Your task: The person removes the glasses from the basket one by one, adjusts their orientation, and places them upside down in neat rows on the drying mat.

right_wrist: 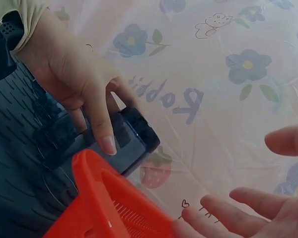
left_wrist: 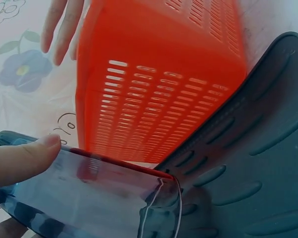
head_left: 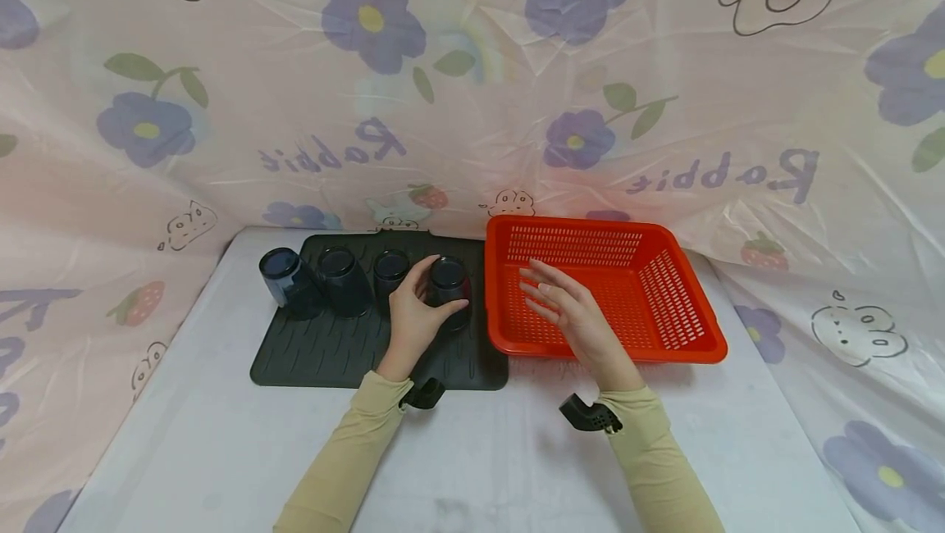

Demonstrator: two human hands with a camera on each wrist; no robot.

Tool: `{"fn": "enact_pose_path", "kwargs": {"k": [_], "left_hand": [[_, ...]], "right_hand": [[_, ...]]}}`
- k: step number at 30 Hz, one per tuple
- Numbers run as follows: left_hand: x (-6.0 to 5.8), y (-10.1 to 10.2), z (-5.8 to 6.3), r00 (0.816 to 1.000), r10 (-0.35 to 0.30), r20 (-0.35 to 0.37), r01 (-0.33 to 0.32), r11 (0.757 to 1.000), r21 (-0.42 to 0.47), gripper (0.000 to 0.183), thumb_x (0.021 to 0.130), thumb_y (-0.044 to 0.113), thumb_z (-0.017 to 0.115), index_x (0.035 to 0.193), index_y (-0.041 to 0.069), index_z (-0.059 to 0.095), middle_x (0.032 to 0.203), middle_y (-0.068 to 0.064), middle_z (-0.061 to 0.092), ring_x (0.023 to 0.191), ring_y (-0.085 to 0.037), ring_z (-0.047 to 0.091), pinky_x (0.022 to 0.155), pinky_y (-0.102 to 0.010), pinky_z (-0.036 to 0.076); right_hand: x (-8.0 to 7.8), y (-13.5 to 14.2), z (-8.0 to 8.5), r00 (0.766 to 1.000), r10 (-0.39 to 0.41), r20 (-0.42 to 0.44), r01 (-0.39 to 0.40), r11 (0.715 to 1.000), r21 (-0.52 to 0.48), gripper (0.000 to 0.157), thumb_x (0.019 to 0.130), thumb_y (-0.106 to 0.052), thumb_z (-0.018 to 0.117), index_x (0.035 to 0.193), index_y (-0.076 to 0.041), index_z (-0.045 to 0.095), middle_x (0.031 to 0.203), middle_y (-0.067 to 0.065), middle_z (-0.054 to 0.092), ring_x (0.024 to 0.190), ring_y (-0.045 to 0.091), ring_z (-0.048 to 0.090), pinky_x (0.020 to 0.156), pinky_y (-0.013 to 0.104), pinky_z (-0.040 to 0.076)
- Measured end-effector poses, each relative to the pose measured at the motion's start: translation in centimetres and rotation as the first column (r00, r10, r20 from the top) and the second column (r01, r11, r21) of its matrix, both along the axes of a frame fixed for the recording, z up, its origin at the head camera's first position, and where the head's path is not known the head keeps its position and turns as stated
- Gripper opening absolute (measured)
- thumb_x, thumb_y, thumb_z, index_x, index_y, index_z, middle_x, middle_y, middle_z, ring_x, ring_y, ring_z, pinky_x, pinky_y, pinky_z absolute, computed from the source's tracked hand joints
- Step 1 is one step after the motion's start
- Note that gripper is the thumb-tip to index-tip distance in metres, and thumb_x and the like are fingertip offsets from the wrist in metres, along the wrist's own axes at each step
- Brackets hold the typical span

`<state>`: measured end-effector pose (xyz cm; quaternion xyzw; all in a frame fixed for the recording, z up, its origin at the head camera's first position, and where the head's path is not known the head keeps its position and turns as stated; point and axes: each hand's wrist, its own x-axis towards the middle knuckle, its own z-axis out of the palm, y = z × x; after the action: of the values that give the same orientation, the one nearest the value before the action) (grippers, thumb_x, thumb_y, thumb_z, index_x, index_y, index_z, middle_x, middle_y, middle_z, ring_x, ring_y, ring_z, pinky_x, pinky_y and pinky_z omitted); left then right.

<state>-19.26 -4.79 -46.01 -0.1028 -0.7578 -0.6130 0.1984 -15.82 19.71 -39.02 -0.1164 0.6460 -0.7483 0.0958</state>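
My left hand [head_left: 412, 318] holds a dark, see-through drinking glass [head_left: 449, 274], thumb on one side and fingers on the other. Base up, the glass stands at the right part of a black drying mat [head_left: 325, 361]; in the left wrist view its rim [left_wrist: 176, 198] is down at the mat, though firm contact is hard to tell. Three similar dark glasses, also base up, are left of it: one nearby [head_left: 390, 269], one in the middle [head_left: 344, 283] and one leaning at the far left [head_left: 291, 283]. My right hand [head_left: 582, 320], fingers extended, hovers over the red basket [head_left: 605, 351] and holds nothing.
The perforated plastic basket stands directly right of the mat, its left wall close to the held glass. White cloth [head_left: 502, 467] covers the table. A patterned plastic sheet [head_left: 472, 123] hangs behind and at both sides.
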Motion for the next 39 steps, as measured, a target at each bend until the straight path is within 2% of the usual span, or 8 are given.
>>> {"fn": "enact_pose_path", "kwargs": {"k": [8, 11, 17, 26, 33, 39], "left_hand": [[-0.4, 0.3, -0.3, 0.999, 0.017, 0.032, -0.017, 1.0, -0.009, 0.077, 0.063, 0.008, 0.09, 0.131, 0.014, 0.055, 0.121, -0.003, 0.064, 0.108, -0.013, 0.06, 0.093, -0.03, 0.048], [-0.6, 0.4, -0.5, 0.999, 0.029, 0.024, -0.029, 1.0, -0.012, 0.077, 0.062, 0.007, 0.091, 0.131, 0.014, 0.056, 0.12, -0.004, 0.064, 0.107, -0.015, 0.061, 0.092, -0.032, 0.049], [-0.8, 0.5, -1.1, 0.999, 0.05, 0.018, -0.05, 0.999, -0.008, 0.077, 0.061, 0.007, 0.091, 0.13, 0.012, 0.056, 0.119, -0.007, 0.065, 0.108, -0.018, 0.062, 0.092, -0.036, 0.049], [-1.2, 0.7, -1.3, 0.998, 0.066, 0.011, -0.066, 0.998, -0.012, 0.079, 0.061, 0.006, 0.091, 0.131, 0.011, 0.056, 0.121, -0.008, 0.064, 0.109, -0.021, 0.061, 0.094, -0.037, 0.049], [-1.8, 0.9, -1.3, 0.997, 0.077, 0.01, -0.077, 0.997, -0.006, 0.077, 0.062, 0.004, 0.09, 0.13, 0.011, 0.056, 0.122, -0.007, 0.063, 0.11, -0.019, 0.06, 0.097, -0.034, 0.046], [-2.1, 0.9, -1.3, 0.996, 0.085, 0.024, -0.084, 0.996, -0.012, 0.078, 0.061, 0.004, 0.09, 0.131, 0.009, 0.055, 0.123, -0.006, 0.062, 0.112, -0.017, 0.058, 0.099, -0.032, 0.044]], "right_hand": [[0.1, 0.1, -0.1, 1.0, 0.0, 0.013, 0.0, 1.0, 0.008, 0.05, 0.1, -0.02, 0.049, 0.146, -0.005, 0.036, 0.142, 0.016, 0.045, 0.128, 0.032, 0.045, 0.107, 0.045, 0.034], [0.1, 0.2, -0.1, 1.0, 0.001, 0.014, -0.001, 1.0, 0.003, 0.051, 0.1, -0.02, 0.049, 0.147, -0.005, 0.035, 0.144, 0.021, 0.04, 0.13, 0.036, 0.041, 0.107, 0.047, 0.033], [0.1, 0.3, -0.2, 1.0, 0.008, 0.007, -0.008, 1.0, 0.006, 0.05, 0.101, -0.019, 0.046, 0.147, -0.004, 0.034, 0.146, 0.022, 0.037, 0.132, 0.044, 0.034, 0.108, 0.05, 0.031], [0.1, 0.4, -0.4, 1.0, 0.005, 0.008, -0.005, 1.0, 0.028, 0.05, 0.101, -0.022, 0.047, 0.147, -0.004, 0.035, 0.147, 0.022, 0.035, 0.129, 0.03, 0.044, 0.108, 0.048, 0.032], [0.0, 0.2, -0.6, 1.0, 0.007, 0.01, -0.007, 1.0, 0.01, 0.052, 0.101, -0.022, 0.048, 0.147, -0.004, 0.034, 0.147, 0.023, 0.035, 0.133, 0.043, 0.033, 0.108, 0.045, 0.032], [-0.1, 0.2, -0.6, 1.0, 0.014, -0.002, -0.014, 1.0, 0.02, 0.052, 0.101, -0.022, 0.046, 0.148, -0.004, 0.032, 0.148, 0.026, 0.03, 0.134, 0.044, 0.032, 0.108, 0.046, 0.031]]}}
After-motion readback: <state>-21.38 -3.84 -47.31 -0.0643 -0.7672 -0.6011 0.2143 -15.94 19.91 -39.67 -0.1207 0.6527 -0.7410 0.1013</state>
